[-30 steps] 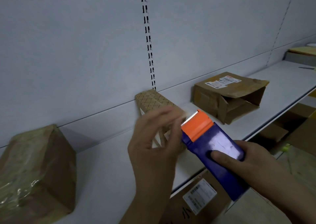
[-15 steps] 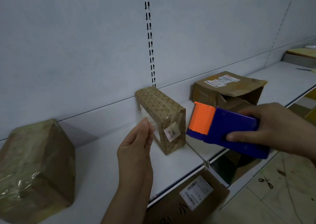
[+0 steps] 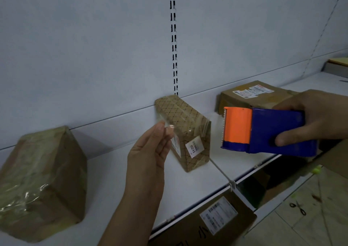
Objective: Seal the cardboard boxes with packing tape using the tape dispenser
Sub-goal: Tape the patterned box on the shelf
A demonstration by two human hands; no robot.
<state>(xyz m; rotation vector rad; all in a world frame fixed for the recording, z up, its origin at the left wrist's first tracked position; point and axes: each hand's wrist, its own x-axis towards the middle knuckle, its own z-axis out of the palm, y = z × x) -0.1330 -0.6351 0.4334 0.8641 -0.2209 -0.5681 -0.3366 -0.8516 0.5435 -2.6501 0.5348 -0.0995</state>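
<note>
At the bottom of the frame, a labelled carton [image 3: 209, 225] is sitting below the shelf edge, its white label facing up. Right of it, low in the lower right corner, a pair of scissors [image 3: 298, 208] is lying on the floor.

Rising from the bottom centre, the left hand [image 3: 148, 153] is reaching up with its fingers nearly straight; thumb and fingertips are meeting on the free end of a clear strip of tape [image 3: 169, 128], which is faint against the wall, so the pinch itself is hard to make out. The strip seems to be running rightward toward the tape dispenser [image 3: 267, 131], which is hanging at the right middle of the frame, blue in the body with an orange head and a toothed blade facing left. The right hand [image 3: 318, 117] is gripping it, fingers curled over the top and the thumb pressing its near side.

On the white shelf [image 3: 105, 168], at the lower left, a brown box [image 3: 41, 185] with crinkled tape is standing. Just behind the left fingertips, at the centre, a small patterned box [image 3: 188, 134] is standing on end, taped over its top and carrying a white sticker. Further back, at the right, partly behind the dispenser, a larger box [image 3: 250, 95] with shipping labels is resting against the wall [image 3: 94, 48].
</note>
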